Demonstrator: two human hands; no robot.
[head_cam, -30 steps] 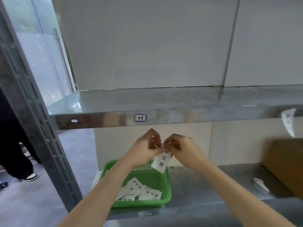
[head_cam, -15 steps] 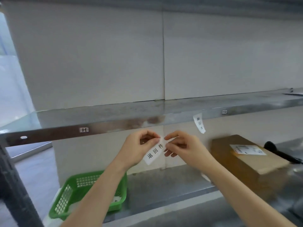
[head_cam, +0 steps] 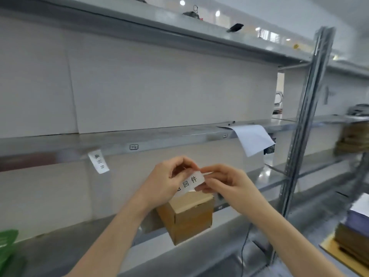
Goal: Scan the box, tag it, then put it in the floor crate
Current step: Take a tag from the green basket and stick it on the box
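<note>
White tag [head_cam: 190, 181] pinched by both hands above box [head_cam: 186, 218].

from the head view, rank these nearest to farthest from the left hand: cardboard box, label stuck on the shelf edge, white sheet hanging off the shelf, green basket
From the left hand:
1. cardboard box, just below the hand.
2. label stuck on the shelf edge, up and to the left.
3. white sheet, up and to the right.
4. green basket, far left at the frame edge.

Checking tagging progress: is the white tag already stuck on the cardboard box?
No, both hands hold the white tag above the cardboard box.
</note>
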